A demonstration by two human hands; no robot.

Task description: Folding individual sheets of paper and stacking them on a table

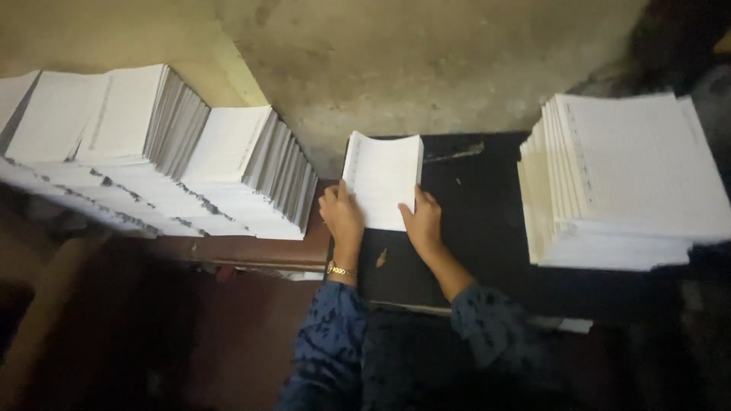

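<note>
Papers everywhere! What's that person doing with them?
A person has both hands on a small bundle of white sheets lying on a dark table. The left hand presses its left edge, the right hand its right edge. A tall stack of lined sheets sits to the right; rows of stacked bundles fill the left.

We have one view only, from the head, looking steeply down at a dark table (487,228) from close above; its surface fills the frame's centre and right, a bare wall (396,68) across the top.
</note>
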